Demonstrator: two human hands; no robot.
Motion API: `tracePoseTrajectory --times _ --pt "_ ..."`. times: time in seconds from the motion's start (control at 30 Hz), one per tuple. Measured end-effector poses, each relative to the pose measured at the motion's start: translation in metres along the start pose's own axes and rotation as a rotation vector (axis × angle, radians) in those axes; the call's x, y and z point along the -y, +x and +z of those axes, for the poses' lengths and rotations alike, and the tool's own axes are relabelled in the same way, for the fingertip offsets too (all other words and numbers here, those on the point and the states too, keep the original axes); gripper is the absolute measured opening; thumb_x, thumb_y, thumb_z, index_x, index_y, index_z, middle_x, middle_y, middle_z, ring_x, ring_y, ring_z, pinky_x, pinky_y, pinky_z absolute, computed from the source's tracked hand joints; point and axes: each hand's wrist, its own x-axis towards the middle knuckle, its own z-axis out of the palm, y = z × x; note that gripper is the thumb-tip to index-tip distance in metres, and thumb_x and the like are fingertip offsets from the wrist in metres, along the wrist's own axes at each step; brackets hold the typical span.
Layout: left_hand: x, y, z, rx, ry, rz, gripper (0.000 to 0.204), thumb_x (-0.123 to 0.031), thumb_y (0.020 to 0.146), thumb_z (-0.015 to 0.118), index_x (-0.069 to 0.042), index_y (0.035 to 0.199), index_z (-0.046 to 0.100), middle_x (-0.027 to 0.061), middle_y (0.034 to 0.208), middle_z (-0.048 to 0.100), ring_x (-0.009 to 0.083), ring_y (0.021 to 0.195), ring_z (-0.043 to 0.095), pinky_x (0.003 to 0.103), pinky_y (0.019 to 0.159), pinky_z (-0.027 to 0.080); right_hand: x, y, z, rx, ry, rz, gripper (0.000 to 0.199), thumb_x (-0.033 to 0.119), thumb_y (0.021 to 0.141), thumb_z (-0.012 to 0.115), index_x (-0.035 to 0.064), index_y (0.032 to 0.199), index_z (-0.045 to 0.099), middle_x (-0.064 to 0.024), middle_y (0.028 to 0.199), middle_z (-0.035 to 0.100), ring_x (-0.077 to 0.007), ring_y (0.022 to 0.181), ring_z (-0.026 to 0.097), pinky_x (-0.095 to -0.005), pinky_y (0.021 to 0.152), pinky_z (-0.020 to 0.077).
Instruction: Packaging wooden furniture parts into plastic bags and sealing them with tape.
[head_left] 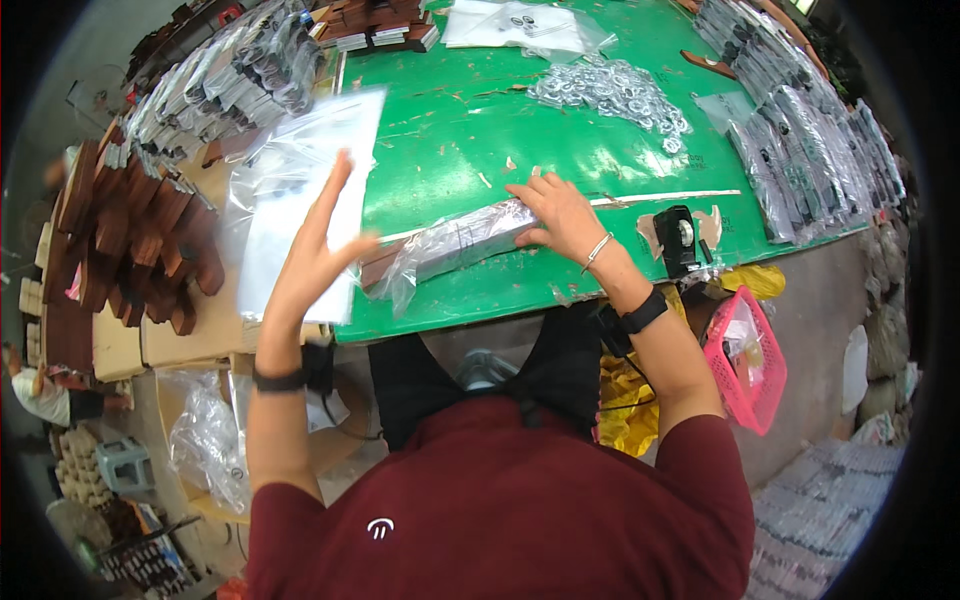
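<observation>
A long brown wooden piece in a clear plastic bag lies aslant near the front edge of the green table. My right hand holds its right end, the thumb on the near side and the fingers over the far side. The bag's loose mouth lies crumpled at the left end, where brown wood shows. My left hand is raised just left of that end, slightly blurred, with its fingers spread and nothing in it. Below it is a stack of flat clear bags.
Bare wooden pieces are piled at left; bagged ones are stacked far left and right. Farther back lies a heap of clear plastic rings. A black tape dispenser and pink basket are right. Another person is far left.
</observation>
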Motion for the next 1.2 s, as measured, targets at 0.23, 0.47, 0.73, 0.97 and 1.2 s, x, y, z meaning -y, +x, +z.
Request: tracePoseTrajectory --times 0.23,0.47,0.73,0.97,1.2 --pt "0.025 -0.094 0.096 -0.197 0.553 -0.153 0.127 -0.056 0.066 0.083 -0.01 0.16 0.011 0.0213 0.165 0.008 0.0399 0.152 0.007 0.061 0.118 0.012 -0.004 0.01 -0.003 0.019 0.036 -0.026 0.07 0.031 0.066 0.085 0.0128 0.129 0.059 -0.0091 0.116 0.061 -0.0342 0.119 0.053 -0.0449 0.098 0.0443" --pt "0.055 -0.048 0.083 -0.546 0.084 -0.046 0.033 -0.026 0.101 0.05 -0.016 0.125 0.07 0.0127 0.129 0.061 0.0296 0.108 0.06 0.035 0.092 0.048 -0.008 0.009 0.0 0.048 0.038 -0.038 0.066 0.031 0.066 0.086 0.014 0.124 0.061 -0.0075 0.114 0.062 -0.0328 0.113 0.054 -0.0456 0.095 0.044" --pt "0.088 -0.04 0.064 -0.341 0.169 -0.399 0.026 -0.026 0.096 0.06 -0.004 0.097 0.074 0.0069 0.078 0.061 0.0217 0.074 0.06 0.033 0.07 0.045 -0.005 0.006 -0.005 0.016 0.041 -0.058 0.062 0.03 0.065 0.084 0.0132 0.119 0.061 -0.0058 0.111 0.061 -0.0302 0.109 0.054 -0.0439 0.094 0.0427" --pt "0.105 -0.04 0.069 -0.334 -0.529 -0.49 0.023 -0.018 0.092 0.066 0.003 0.086 0.073 0.0019 0.081 0.07 0.0083 0.077 0.058 0.026 0.072 0.045 0.003 -0.003 -0.006 -0.043 0.048 -0.08 0.06 0.027 0.062 0.084 0.0099 0.115 0.061 -0.0075 0.107 0.06 -0.0306 0.105 0.053 -0.0427 0.092 0.0424" --pt "0.092 -0.059 0.072 -0.313 -0.374 -0.55 0.024 -0.019 0.091 0.067 0.002 0.1 0.074 0.0112 0.116 0.066 0.0167 0.098 0.06 0.028 0.085 0.045 0.013 -0.032 0.01 -0.273 -0.007 -0.121 0.058 0.015 0.06 0.082 0.0119 0.115 0.061 -0.0057 0.107 0.061 -0.0291 0.106 0.056 -0.0481 0.109 0.0366"
